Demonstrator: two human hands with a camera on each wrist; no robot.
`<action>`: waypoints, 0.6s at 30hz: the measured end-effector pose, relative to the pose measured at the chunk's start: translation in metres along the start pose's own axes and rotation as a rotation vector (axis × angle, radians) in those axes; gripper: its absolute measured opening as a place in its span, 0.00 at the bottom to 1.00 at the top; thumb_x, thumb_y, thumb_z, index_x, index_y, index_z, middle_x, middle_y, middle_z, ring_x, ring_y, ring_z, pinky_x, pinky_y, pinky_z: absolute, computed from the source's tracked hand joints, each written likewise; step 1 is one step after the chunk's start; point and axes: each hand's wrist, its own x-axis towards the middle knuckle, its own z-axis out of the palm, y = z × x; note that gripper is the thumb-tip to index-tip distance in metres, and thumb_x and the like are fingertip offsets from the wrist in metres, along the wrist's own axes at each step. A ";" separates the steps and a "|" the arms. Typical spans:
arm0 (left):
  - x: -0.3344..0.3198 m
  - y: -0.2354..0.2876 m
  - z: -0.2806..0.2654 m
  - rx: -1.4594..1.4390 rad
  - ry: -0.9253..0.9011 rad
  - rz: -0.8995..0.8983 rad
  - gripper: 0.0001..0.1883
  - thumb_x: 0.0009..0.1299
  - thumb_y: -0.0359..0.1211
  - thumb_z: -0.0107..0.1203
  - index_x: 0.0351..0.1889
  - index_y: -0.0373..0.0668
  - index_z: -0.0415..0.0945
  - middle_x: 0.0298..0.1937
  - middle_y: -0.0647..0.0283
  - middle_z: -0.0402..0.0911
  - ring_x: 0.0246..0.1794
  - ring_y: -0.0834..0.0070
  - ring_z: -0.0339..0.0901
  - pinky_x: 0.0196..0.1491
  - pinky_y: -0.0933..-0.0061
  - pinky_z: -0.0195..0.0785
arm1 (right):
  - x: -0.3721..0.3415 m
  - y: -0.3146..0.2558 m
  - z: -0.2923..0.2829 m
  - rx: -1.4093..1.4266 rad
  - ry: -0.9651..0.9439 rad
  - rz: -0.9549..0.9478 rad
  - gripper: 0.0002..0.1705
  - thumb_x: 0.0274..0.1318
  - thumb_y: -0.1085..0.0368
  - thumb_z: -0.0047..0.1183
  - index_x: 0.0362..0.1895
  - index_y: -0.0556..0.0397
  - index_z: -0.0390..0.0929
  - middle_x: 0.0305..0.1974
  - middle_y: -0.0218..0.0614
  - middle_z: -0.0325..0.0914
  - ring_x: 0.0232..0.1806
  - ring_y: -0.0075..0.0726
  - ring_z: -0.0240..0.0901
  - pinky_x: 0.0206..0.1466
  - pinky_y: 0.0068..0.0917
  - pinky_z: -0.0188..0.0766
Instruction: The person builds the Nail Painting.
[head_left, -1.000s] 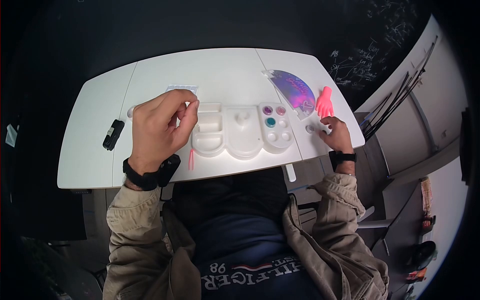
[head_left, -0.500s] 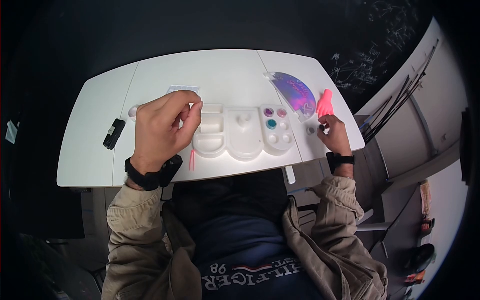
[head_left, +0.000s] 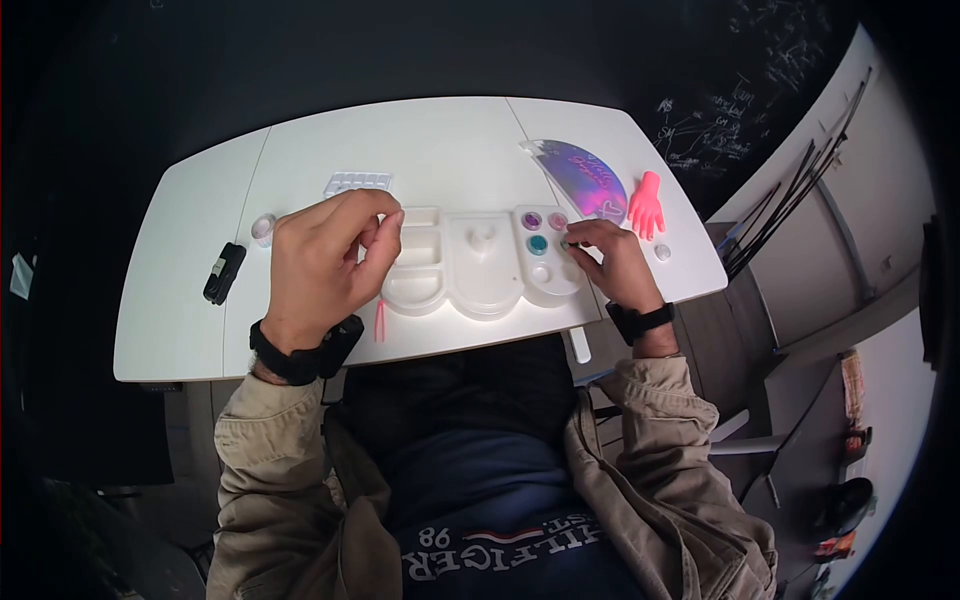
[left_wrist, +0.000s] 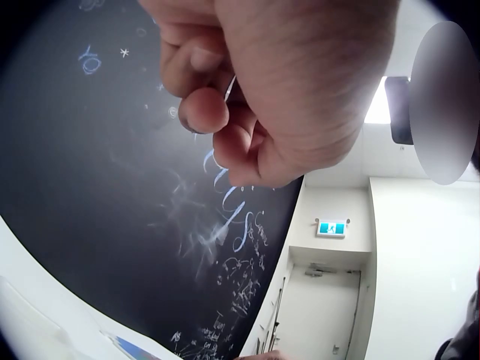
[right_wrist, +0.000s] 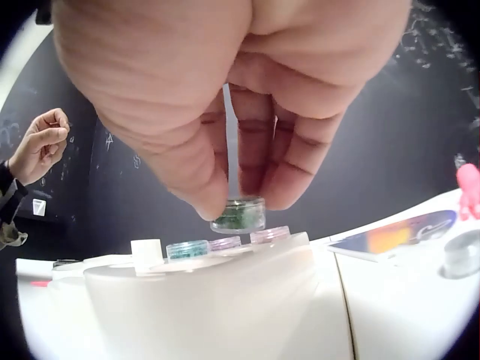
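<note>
My right hand (head_left: 622, 265) pinches a small clear round jar with dark green contents (right_wrist: 238, 216) between thumb and fingertips. The jar hangs close over the right section of a white moulded tray (head_left: 487, 292), which has round wells. A purple jar (head_left: 532, 220), a pink jar (head_left: 557, 221) and a teal jar (head_left: 537, 245) sit in wells there. At the tray's left end, my left hand (head_left: 332, 255) is raised in the air. Its fingers are curled towards the thumb, with nothing visible between them; it covers part of the table behind.
Right of the tray lie a shiny purple half-disc (head_left: 585, 182), a pink model hand (head_left: 647, 205) and another small jar (head_left: 662, 252). To the left are pink tweezers (head_left: 380, 320), a compartment palette (head_left: 358, 182), a round container (head_left: 263, 230) and a black bundle (head_left: 224, 273).
My right hand has picked up the dark jar near the pink model hand and carried it left to the tray's wells. The left hand has stayed nearly still.
</note>
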 end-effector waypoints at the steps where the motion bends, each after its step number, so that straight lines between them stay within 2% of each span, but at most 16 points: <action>1: 0.000 0.000 0.000 -0.001 -0.004 -0.001 0.04 0.72 0.21 0.71 0.41 0.38 0.87 0.26 0.68 0.81 0.19 0.84 0.73 0.23 0.79 0.62 | 0.000 0.001 0.002 0.001 -0.002 0.006 0.11 0.62 0.75 0.71 0.49 0.56 0.90 0.52 0.45 0.92 0.52 0.56 0.89 0.55 0.44 0.87; 10: 0.000 0.001 0.001 0.001 -0.005 -0.006 0.04 0.72 0.22 0.71 0.41 0.39 0.87 0.26 0.68 0.81 0.19 0.83 0.72 0.23 0.78 0.62 | -0.001 0.003 0.013 -0.058 -0.019 0.011 0.10 0.61 0.73 0.71 0.47 0.54 0.93 0.53 0.44 0.92 0.53 0.56 0.89 0.59 0.46 0.86; 18: -0.001 0.002 0.000 0.019 -0.005 -0.007 0.04 0.72 0.22 0.71 0.40 0.39 0.87 0.24 0.69 0.80 0.19 0.84 0.72 0.23 0.79 0.62 | -0.002 0.004 0.014 -0.044 -0.019 0.002 0.10 0.61 0.74 0.71 0.47 0.53 0.94 0.53 0.44 0.92 0.54 0.56 0.89 0.58 0.45 0.87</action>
